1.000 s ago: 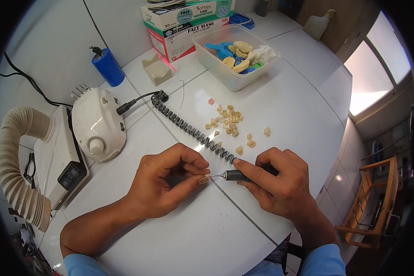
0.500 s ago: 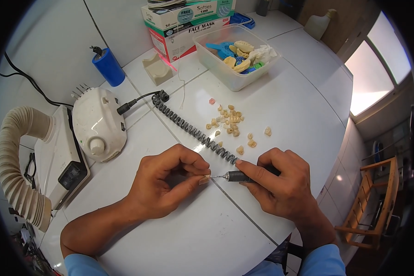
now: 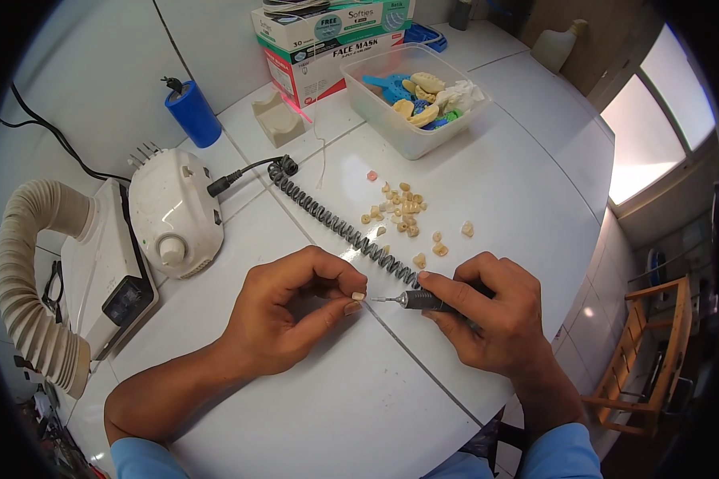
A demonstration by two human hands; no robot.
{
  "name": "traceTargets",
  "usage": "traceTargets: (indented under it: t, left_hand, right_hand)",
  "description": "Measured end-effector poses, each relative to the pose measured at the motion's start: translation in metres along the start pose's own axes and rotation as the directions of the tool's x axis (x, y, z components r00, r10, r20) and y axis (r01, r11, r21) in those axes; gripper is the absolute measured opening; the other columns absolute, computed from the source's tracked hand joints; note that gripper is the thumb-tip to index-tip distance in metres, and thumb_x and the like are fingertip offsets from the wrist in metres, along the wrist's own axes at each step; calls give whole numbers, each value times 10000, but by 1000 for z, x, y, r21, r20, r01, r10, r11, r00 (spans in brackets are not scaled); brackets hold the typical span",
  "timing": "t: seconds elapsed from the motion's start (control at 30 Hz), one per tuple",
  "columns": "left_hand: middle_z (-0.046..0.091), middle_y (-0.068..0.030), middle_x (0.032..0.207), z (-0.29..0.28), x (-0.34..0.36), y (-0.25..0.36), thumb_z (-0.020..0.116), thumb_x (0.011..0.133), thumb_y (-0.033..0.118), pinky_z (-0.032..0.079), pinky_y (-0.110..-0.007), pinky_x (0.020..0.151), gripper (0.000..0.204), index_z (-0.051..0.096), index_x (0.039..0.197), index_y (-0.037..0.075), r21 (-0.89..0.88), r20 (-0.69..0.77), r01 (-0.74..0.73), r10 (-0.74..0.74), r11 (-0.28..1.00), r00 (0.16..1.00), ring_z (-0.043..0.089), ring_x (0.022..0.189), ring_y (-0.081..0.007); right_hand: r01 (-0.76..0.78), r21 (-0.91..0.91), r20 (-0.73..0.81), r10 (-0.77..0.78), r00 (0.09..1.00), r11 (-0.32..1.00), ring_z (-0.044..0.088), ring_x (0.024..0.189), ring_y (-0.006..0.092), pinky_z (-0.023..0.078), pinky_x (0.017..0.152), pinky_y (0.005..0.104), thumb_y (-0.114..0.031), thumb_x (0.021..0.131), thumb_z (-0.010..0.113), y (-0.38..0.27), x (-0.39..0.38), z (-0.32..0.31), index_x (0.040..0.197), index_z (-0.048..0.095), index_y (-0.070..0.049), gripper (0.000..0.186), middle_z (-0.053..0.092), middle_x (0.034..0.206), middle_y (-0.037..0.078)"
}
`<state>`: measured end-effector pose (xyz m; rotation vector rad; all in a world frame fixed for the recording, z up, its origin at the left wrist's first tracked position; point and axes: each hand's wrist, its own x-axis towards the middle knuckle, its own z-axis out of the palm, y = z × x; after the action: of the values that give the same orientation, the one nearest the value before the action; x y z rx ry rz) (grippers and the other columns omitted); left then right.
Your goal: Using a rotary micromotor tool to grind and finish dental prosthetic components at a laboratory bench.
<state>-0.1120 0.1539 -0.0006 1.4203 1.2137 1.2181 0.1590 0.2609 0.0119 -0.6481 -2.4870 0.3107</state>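
Note:
Between the thumb and fingertips of my left hand (image 3: 284,311) is a small cream tooth-shaped piece (image 3: 359,296). My right hand (image 3: 495,315) grips a dark rotary handpiece (image 3: 420,299) like a pen, its thin metal bur (image 3: 383,299) pointing left at the piece. The bur's tip lies close beside the piece, with a slight gap. From the handpiece a coiled grey cord (image 3: 335,225) runs to a white control box (image 3: 176,219) on the left. Beyond my hands, a loose group of cream tooth-shaped pieces (image 3: 408,207) lies on the white tiled table (image 3: 351,399).
A white machine (image 3: 96,255) with a ribbed hose (image 3: 24,271) stands at left. Farther back are a blue cylinder (image 3: 193,116), a beige block (image 3: 279,121), mask boxes (image 3: 327,68) and a clear plastic tub (image 3: 407,144) of dental casts and blue trays. A wooden rack (image 3: 643,359) stands beyond the right edge.
The handpiece has drawn slightly right, so its bur has backed off the piece. More of the tooth-shaped piece now shows at my left fingertips. The view has shifted slightly.

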Motion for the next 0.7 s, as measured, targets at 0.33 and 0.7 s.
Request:
traceTargets:
  t: [0.33, 0.7]
  left_hand:
    - [746, -135, 1159, -2, -1, 3, 716, 1008, -85, 606, -334, 1000, 211, 657, 1203, -30, 12, 54, 51, -51, 999, 997, 739, 1089, -165]
    - [775, -147, 1092, 0, 1, 5, 730, 987, -98, 639, -325, 945, 104, 740, 1081, -53, 73, 62, 62, -67, 995, 996, 771, 1036, -184]
  right_hand:
    - [-8, -2, 14, 8, 1000, 1000, 516, 632, 145, 391, 572, 326, -169, 781, 939, -3, 1, -1, 1174, 863, -175, 401, 601, 833, 0]
    - [18, -17, 9, -18, 1000, 1000, 519, 637, 145, 388, 578, 324, -188, 771, 949, -3, 1, 0, 1186, 861, -179, 425, 599, 832, -6]
